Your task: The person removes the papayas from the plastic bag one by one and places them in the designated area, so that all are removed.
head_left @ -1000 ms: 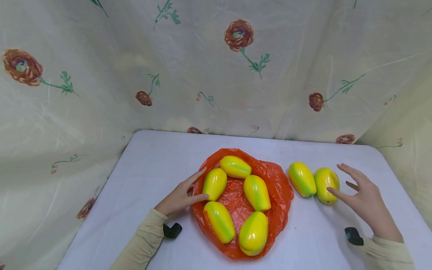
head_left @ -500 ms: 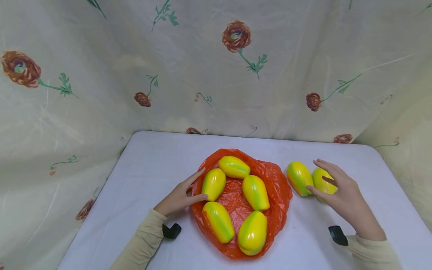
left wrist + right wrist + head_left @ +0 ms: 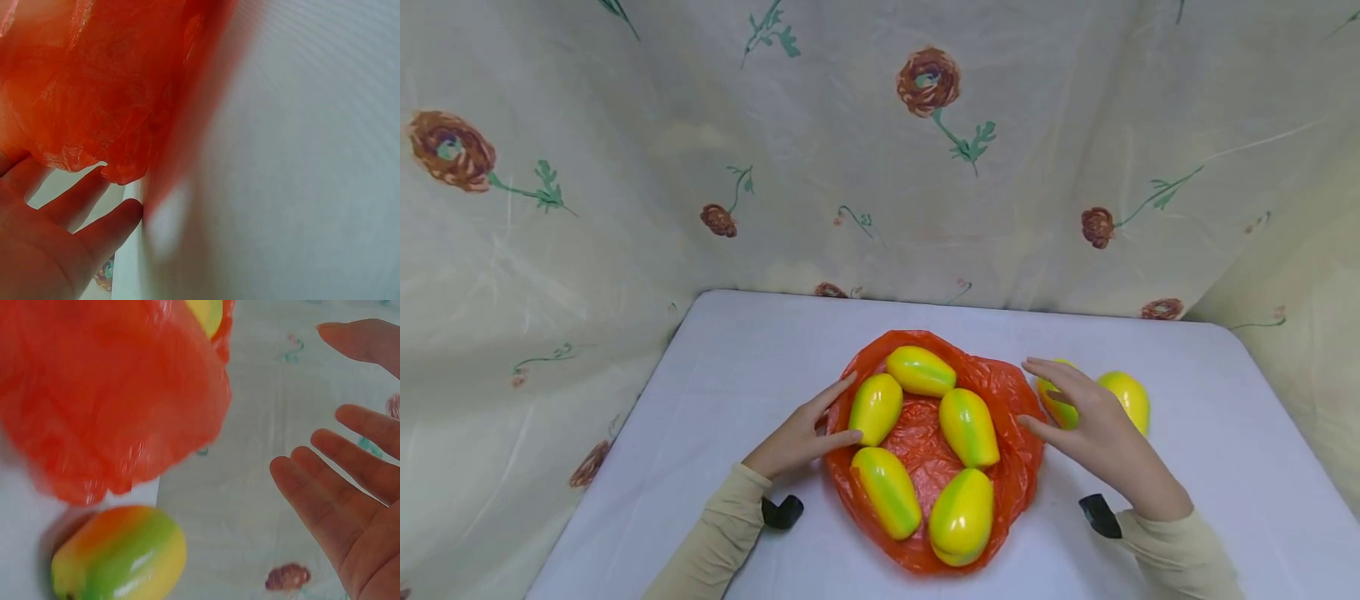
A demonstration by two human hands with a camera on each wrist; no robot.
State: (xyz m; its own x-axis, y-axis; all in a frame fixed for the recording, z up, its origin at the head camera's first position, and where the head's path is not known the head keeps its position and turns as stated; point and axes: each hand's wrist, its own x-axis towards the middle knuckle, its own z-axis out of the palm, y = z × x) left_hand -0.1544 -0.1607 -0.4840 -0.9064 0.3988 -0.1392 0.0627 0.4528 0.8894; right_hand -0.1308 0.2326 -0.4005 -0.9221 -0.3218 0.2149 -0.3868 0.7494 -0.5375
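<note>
An opened red plastic bag (image 3: 925, 467) lies on the table, holding several yellow-green mangoes (image 3: 962, 517). My left hand (image 3: 786, 442) rests at the bag's left edge, thumb over the rim beside the leftmost mango (image 3: 877, 409). Its straight fingers touch the outside of the red film (image 3: 94, 94) in the left wrist view. Over at the bag's right edge hovers my right hand (image 3: 1101, 433), fingers spread and holding nothing. Behind that hand, two loose mangoes are partly hidden: a nearer one (image 3: 1062, 411) and a farther one (image 3: 1129, 398). The right wrist view shows a loose mango (image 3: 125, 553) below the bag.
A white table (image 3: 760, 350) carries everything. Around it hangs a pale curtain (image 3: 820, 133) printed with brown flowers, close behind the far edge. Black wrist cameras (image 3: 782, 512) sit at both sleeves.
My right hand has moved left, from beside the farther loose mango, across the two loose mangoes to the bag's right edge. My left hand and the mangoes in the bag have stayed put.
</note>
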